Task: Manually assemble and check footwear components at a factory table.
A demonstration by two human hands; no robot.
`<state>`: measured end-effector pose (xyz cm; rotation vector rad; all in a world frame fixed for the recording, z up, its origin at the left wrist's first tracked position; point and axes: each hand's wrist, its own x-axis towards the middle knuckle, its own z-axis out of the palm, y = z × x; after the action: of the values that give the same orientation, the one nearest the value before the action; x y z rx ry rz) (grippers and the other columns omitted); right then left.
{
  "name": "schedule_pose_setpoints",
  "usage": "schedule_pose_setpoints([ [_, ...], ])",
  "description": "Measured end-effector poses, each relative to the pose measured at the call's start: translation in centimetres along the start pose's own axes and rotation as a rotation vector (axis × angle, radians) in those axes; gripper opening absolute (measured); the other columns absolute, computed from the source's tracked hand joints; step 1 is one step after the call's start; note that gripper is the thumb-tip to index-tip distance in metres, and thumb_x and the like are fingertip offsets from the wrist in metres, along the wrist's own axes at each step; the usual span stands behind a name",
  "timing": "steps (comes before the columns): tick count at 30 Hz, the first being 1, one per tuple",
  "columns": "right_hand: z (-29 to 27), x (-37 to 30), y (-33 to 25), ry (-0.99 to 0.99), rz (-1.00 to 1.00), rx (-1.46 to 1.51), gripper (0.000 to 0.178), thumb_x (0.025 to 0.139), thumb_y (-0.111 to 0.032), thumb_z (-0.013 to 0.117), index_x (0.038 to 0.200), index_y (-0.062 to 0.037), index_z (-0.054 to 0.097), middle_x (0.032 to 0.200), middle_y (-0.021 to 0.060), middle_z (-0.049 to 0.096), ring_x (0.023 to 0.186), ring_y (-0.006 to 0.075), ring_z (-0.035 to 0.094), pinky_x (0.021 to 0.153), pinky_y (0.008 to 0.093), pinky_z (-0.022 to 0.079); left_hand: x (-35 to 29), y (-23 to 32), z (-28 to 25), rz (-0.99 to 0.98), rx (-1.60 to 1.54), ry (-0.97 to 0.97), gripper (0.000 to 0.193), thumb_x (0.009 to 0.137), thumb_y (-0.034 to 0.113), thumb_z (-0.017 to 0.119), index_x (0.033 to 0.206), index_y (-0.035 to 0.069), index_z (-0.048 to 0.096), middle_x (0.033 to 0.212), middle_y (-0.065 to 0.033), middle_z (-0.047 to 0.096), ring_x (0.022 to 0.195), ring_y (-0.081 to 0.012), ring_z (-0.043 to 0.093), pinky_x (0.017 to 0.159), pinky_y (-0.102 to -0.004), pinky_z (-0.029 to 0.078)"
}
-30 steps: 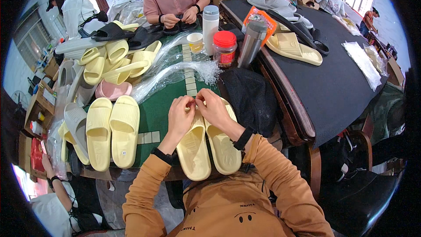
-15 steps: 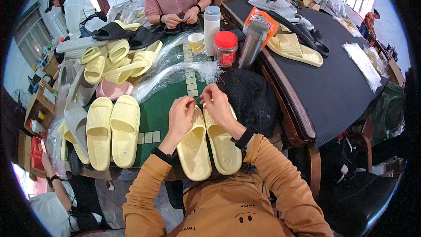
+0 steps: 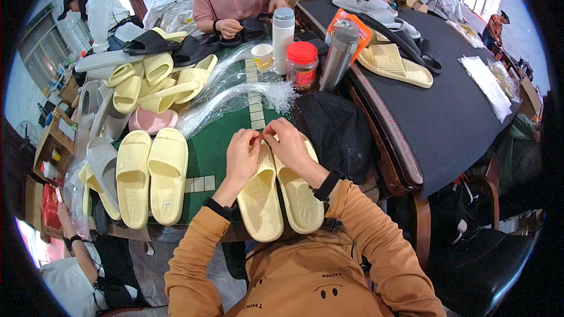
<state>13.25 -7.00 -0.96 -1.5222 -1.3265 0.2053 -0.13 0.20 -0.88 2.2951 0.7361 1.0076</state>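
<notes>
A pair of pale yellow slide sandals, the left one (image 3: 259, 208) and the right one (image 3: 302, 204), lies at the table's near edge, heels toward me. My left hand (image 3: 242, 154) rests over the left sandal's toe end, its fingers pinched together. Over the right sandal's strap, my right hand (image 3: 289, 147) is closed too, its fingertips meeting the left's between the two toes. Whatever they pinch is too small and hidden to make out. Beyond them a bundle of clear plastic strands (image 3: 235, 101) trails across the green tabletop (image 3: 207, 151).
Left stands another yellow slide pair (image 3: 150, 191), behind it a pile of yellow slides (image 3: 154, 85) and a pink slide (image 3: 153, 120). Ahead are a white bottle (image 3: 283, 41), red-lidded jar (image 3: 302, 64), steel tumbler (image 3: 341, 58) and paper cup (image 3: 262, 57). A black mesh bag (image 3: 333, 132) lies right.
My right fingertips have come in against the left ones, closing the small gap between them. The sandals stay put. Across the table, the person in pink has drawn their hands apart.
</notes>
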Motion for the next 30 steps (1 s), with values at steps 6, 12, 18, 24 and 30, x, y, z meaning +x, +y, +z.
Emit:
schedule_pose_setpoints([
  [6,0.1,0.1,1.3,0.165,-0.011,-0.158,0.006,0.082,-0.006,0.065,0.087,-0.006,0.061,0.094,0.0107,0.059,0.094,0.0334,0.054,0.081,0.0443,0.044,0.1,-0.2,0.3,0.016,0.069,-0.004,0.009,0.09,0.001,0.055,0.093,-0.002,0.063,0.084,-0.0141,0.059,0.076,-0.0282,0.06,0.068,-0.036,0.048],
  [12,0.5,-0.2,0.8,0.157,-0.055,-0.26,0.008,0.08,-0.009,0.067,0.086,-0.0091,0.062,0.098,0.0069,0.058,0.101,0.0302,0.052,0.082,0.0436,0.04,0.0,0.1,0.0,-0.061,0.041,-0.031,0.009,0.091,0.007,0.055,0.09,0.002,0.062,0.085,-0.0126,0.058,0.087,-0.033,0.058,0.077,-0.0417,0.046],
  [18,0.5,-0.3,1.0,0.079,-0.056,-0.233,0.008,0.08,-0.009,0.067,0.086,-0.0095,0.062,0.098,0.0067,0.058,0.101,0.0301,0.052,0.084,0.0439,0.041,0.1,0.4,0.0,-0.052,0.044,-0.049,0.009,0.09,0.006,0.055,0.09,0.002,0.063,0.085,-0.0128,0.058,0.087,-0.0334,0.058,0.076,-0.0424,0.047],
  [24,0.5,-0.4,0.8,0.057,-0.05,-0.219,0.009,0.081,-0.008,0.065,0.089,-0.0087,0.06,0.097,0.0075,0.058,0.102,0.0311,0.052,0.085,0.0455,0.041,0.0,0.1,0.1,-0.033,0.038,-0.043,0.01,0.091,0.006,0.054,0.09,0.002,0.063,0.088,-0.0135,0.06,0.089,-0.0341,0.059,0.077,-0.0426,0.047],
  [30,0.5,-0.2,1.1,0.169,0.022,-0.245,0.013,0.081,-0.005,0.063,0.093,-0.0088,0.06,0.098,0.0085,0.058,0.103,0.0318,0.052,0.09,0.0462,0.04,-0.1,0.0,0.0,-0.073,0.046,-0.046,0.011,0.091,0.006,0.053,0.092,0.002,0.063,0.087,-0.0141,0.06,0.089,-0.0343,0.059,0.077,-0.0427,0.047],
])
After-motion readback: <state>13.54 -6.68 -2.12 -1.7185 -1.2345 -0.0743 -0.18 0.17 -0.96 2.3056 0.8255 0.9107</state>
